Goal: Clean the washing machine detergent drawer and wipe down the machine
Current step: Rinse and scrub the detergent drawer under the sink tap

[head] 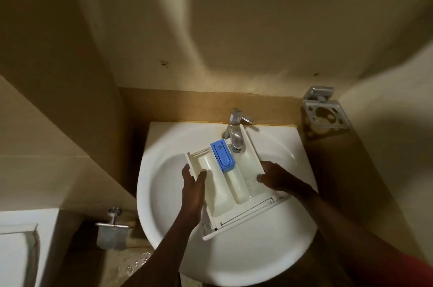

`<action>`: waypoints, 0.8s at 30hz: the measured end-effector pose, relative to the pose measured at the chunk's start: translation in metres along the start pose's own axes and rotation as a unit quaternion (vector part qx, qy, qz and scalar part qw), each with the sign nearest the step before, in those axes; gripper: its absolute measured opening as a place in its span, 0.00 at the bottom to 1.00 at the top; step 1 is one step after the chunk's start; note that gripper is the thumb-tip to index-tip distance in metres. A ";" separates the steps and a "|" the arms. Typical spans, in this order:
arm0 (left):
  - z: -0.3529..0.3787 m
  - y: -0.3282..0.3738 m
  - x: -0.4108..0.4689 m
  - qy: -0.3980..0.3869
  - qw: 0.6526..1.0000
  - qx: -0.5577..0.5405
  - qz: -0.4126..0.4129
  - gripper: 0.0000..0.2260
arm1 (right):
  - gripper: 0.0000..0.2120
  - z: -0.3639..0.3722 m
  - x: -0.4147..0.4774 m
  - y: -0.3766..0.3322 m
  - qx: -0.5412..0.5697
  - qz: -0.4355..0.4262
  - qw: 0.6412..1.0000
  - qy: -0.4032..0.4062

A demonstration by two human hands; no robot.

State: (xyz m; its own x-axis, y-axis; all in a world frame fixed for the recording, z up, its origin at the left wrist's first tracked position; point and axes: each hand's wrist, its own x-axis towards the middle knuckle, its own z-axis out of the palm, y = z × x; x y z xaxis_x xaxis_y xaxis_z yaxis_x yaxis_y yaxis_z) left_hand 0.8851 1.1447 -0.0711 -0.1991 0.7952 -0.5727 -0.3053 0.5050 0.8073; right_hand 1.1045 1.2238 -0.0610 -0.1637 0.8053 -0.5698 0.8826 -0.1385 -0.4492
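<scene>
- forearms reach in from the near edge. how do the hands sit?
- left hand [193,183] grips the left wall of the detergent drawer [220,195], thumb inside, fingers outside. right hand [277,177] holds the right wall, one fingertip down in the wet compartment.
- and the drawer?
- held over the sink [234,258], front panel toward the person, back end under the tap [235,132].
- how to rinse it well?
- i'd tilt it so water runs through each compartment, rub the corners, and lift out the blue insert [222,156], since residue likely hides under it. keep a firm hold; wet plastic slips.
- counts?
- two hands, one drawer, three compartments, one blue insert, one sink, one tap, two metal wall holders: one [113,228] low on the left, one [325,113] right of the tap.
</scene>
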 end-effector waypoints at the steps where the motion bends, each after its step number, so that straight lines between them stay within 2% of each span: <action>1: 0.002 0.001 0.001 -0.009 1.000 -0.008 -0.008 0.18 | 0.20 -0.006 0.001 0.002 -0.034 0.000 0.999 0.016; 5: 0.003 0.007 0.008 -0.016 0.999 -0.015 -0.023 0.25 | 0.19 -0.021 -0.002 0.001 -0.103 -0.006 0.994 0.022; 10: 0.012 0.005 0.014 0.006 0.999 -0.008 -0.034 0.21 | 0.18 -0.022 -0.008 0.004 -0.152 -0.006 0.988 0.016; 13: 0.010 -0.002 0.016 0.019 1.000 -0.006 -0.023 0.22 | 0.17 -0.021 -0.012 0.005 -0.130 -0.010 0.991 0.019; 14: 0.010 -0.004 0.016 0.029 0.999 -0.008 -0.018 0.22 | 0.16 -0.020 -0.015 0.004 -0.118 -0.023 0.992 0.042; 15: 0.011 -0.005 0.016 0.037 0.999 -0.010 -0.012 0.22 | 0.16 -0.019 -0.019 0.002 -0.105 -0.058 0.988 0.099; 16: 0.012 -0.006 0.015 0.042 0.999 -0.013 -0.005 0.22 | 0.15 -0.018 -0.024 -0.001 -0.092 -0.111 0.971 0.190; 18: 0.014 -0.007 0.016 0.040 0.999 -0.011 0.008 0.22 | 0.12 -0.019 -0.036 -0.016 -0.053 -0.206 0.905 0.368; 19: 0.015 -0.006 0.016 0.043 0.999 -0.007 0.008 0.23 | 0.12 -0.020 -0.041 -0.027 -0.018 -0.224 0.902 0.369; 21: 0.015 -0.006 0.016 0.051 0.999 -0.006 0.007 0.23 | 0.12 -0.015 -0.045 -0.042 0.040 -0.228 0.938 0.257; 22: 0.015 -0.007 0.017 0.053 0.999 -0.007 0.008 0.23 | 0.12 -0.011 -0.043 -0.047 0.031 -0.216 0.957 0.189; 24: 0.016 -0.008 0.016 0.055 0.998 -0.007 0.013 0.23 | 0.12 -0.003 -0.033 -0.047 -0.032 -0.193 0.974 0.117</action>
State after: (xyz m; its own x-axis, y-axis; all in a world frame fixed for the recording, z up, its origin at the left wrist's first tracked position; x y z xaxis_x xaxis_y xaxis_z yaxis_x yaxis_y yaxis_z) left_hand 0.8988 1.1592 -0.0844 -0.3080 0.7664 -0.5637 -0.3121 0.4783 0.8209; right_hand 1.0698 1.2056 -0.0186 -0.3900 0.9007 -0.1915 0.8022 0.2302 -0.5508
